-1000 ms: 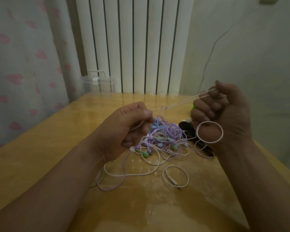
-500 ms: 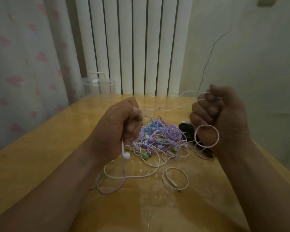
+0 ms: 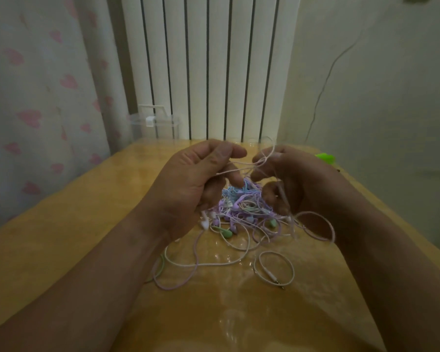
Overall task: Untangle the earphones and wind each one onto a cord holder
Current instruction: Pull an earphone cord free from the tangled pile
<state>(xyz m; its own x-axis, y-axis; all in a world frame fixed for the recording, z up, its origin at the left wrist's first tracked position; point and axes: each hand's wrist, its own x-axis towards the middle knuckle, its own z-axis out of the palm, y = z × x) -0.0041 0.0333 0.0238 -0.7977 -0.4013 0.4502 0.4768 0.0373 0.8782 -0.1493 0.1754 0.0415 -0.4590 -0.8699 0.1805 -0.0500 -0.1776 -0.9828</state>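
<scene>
Pale cord [image 3: 235, 170] in the head view, pinched at both ends: by thumb and forefinger of left hand [image 3: 193, 184], by curled fingers of right hand [image 3: 305, 181]. Short span between grips, long axis left to right, nearly level, above the pastel tangle [image 3: 244, 207] on the worktop [image 3: 87, 224]. Slack loop [image 3: 315, 212] hanging under the right grip, nearer that hand.

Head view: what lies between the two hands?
In the head view, a pale cord spans the gap from left hand to right hand; the tangled earphones lie on the table beneath.
</scene>
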